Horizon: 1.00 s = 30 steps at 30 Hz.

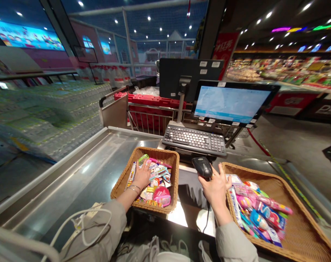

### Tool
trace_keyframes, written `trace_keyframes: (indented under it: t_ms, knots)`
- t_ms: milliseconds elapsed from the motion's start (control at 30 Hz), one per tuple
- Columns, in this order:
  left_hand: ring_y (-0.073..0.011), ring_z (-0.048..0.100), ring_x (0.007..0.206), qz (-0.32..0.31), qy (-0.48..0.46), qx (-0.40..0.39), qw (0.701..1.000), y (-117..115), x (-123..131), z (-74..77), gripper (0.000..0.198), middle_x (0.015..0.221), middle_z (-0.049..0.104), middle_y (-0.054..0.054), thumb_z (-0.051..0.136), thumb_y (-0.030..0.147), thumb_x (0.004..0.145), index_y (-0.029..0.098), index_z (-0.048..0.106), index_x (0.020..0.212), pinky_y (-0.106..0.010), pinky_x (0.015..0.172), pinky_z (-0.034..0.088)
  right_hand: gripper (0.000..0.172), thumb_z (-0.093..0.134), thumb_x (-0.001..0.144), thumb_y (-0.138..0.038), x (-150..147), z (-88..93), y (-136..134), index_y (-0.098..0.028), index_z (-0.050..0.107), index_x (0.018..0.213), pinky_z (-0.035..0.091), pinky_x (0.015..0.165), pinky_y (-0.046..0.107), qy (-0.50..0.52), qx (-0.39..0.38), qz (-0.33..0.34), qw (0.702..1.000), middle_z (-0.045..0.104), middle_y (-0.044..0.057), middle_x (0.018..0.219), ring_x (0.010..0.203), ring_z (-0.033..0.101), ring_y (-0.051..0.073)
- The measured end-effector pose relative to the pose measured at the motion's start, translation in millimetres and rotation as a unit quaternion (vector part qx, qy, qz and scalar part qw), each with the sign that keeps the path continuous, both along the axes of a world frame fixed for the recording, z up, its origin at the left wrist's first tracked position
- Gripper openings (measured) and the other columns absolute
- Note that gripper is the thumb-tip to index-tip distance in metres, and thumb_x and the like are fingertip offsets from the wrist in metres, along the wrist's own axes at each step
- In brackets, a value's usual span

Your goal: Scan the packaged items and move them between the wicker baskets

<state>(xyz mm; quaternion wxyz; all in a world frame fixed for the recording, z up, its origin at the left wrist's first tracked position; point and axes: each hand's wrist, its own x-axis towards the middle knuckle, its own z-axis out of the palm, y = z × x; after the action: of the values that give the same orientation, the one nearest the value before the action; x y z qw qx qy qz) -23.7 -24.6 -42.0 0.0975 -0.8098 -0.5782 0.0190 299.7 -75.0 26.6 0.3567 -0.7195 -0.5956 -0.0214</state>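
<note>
My left hand lies inside the left wicker basket, fingers spread flat on the packaged items there, mostly toothbrush packs and small pink packets. My right hand grips the handle of a black barcode scanner, whose head points up toward the keyboard; its cable runs down past my wrist. A second wicker basket at the right holds several bright toothbrush and toothpaste packs.
A steel checkout counter stretches to the left. Behind the baskets stand a keyboard, a touchscreen and a customer display. A red shopping cart sits beyond. Stacked bottled water fills the left.
</note>
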Motion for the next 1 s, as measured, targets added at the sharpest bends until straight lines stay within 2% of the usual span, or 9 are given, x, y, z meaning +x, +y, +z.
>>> trace_keyframes:
  t_ms: [300, 500, 667, 833, 1000]
  knots:
    - [-0.0338, 0.025, 0.146, -0.016, 0.012, 0.007, 1.0, 6, 8, -7.8, 0.032, 0.146, 0.049, -0.015, 0.052, 0.015, 0.081, 0.016, 0.069, 0.108, -0.069, 0.115, -0.003, 0.04, 0.049, 0.078, -0.045, 6, -2.7, -1, -0.022, 0.072, 0.101, 0.007, 0.111, 0.059, 0.002, -0.006, -0.001, 1.0, 0.067, 0.009, 0.124, 0.138, 0.032, 0.031]
    - [-0.0339, 0.028, 0.145, -0.025, 0.015, -0.009, 1.0, 7, 12, -9.0, 0.038, 0.147, 0.048, -0.016, 0.05, 0.012, 0.08, 0.016, 0.065, 0.116, -0.071, 0.113, -0.001, 0.038, 0.049, 0.08, -0.044, 10, -3.8, -3, -0.023, 0.072, 0.102, 0.008, 0.11, 0.061, 0.003, -0.006, -0.011, 1.0, 0.067, 0.008, 0.123, 0.138, 0.032, 0.031]
    - [-0.0326, 0.032, 0.143, -0.034, -0.029, 0.019, 0.999, 8, 14, -3.1, 0.037, 0.141, 0.054, -0.018, 0.053, 0.013, 0.078, 0.016, 0.066, 0.112, -0.067, 0.116, -0.004, 0.037, 0.05, 0.08, -0.044, 14, -6.2, -5, -0.023, 0.072, 0.102, 0.006, 0.111, 0.06, 0.008, -0.003, -0.005, 1.0, 0.067, 0.007, 0.124, 0.138, 0.031, 0.031]
    - [-0.0338, 0.03, 0.144, -0.052, -0.066, 0.044, 0.996, 10, 17, 8.0, 0.031, 0.138, 0.057, -0.015, 0.057, 0.019, 0.079, 0.018, 0.068, 0.108, -0.065, 0.117, -0.008, 0.036, 0.05, 0.08, -0.043, 16, -6.8, -4, -0.023, 0.072, 0.101, 0.005, 0.11, 0.061, 0.006, 0.004, 0.0, 1.0, 0.067, 0.008, 0.124, 0.138, 0.031, 0.032]
    - [-0.0357, 0.025, 0.146, -0.022, -0.053, 0.052, 0.997, 10, 13, 18.4, 0.032, 0.139, 0.056, -0.015, 0.059, 0.029, 0.083, 0.017, 0.068, 0.112, -0.066, 0.117, -0.008, 0.038, 0.05, 0.081, -0.044, 16, -7.3, -3, -0.021, 0.072, 0.102, 0.005, 0.11, 0.061, 0.003, 0.007, -0.001, 1.0, 0.067, 0.011, 0.122, 0.136, 0.033, 0.032]
